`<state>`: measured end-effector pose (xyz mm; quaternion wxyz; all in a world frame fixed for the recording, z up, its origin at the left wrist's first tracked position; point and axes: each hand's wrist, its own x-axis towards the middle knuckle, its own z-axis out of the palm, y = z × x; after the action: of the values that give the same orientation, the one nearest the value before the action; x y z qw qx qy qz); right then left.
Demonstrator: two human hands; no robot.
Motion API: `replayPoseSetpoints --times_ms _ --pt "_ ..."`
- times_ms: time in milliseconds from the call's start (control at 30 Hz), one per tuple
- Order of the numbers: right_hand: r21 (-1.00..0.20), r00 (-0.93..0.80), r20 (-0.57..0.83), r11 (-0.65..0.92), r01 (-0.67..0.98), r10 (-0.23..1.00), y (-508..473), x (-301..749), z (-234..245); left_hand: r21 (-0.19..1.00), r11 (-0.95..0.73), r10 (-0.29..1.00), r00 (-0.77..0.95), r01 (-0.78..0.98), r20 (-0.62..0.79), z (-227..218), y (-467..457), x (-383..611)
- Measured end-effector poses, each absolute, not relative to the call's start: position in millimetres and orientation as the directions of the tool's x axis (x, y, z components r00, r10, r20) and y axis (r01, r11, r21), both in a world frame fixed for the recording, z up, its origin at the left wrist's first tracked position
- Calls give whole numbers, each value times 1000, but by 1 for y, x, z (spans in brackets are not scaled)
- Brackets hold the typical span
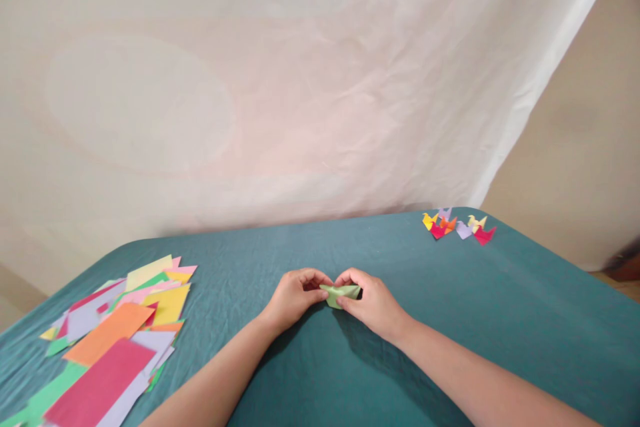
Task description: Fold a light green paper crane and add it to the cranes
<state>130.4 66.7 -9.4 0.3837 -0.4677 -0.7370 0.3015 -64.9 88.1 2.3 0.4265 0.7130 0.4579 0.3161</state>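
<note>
A small folded piece of light green paper lies on the teal tablecloth at the middle of the table. My left hand pinches its left end with fingers curled. My right hand pinches its right end, thumb and fingertips pressed on the paper. Both hands rest low on the cloth, fingertips nearly touching each other over the fold.
A loose heap of coloured paper sheets covers the table's near left. Several small folded paper figures in yellow, red, orange and lilac sit at the far right edge. A pale cloth backdrop hangs behind the table.
</note>
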Motion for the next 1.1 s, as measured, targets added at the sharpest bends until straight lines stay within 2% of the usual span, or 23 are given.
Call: replayPoseSetpoints --times_ms 200,633,1100 --pt "-772 -261 308 401 494 915 65 129 -8 813 -327 915 378 482 145 5 87 -65" --pt "-675 -318 411 520 523 854 62 129 -9 727 -417 885 425 546 188 10 86 -65" --pt "-658 -432 420 596 460 798 69 140 -14 743 -448 856 478 498 196 5 92 -72"
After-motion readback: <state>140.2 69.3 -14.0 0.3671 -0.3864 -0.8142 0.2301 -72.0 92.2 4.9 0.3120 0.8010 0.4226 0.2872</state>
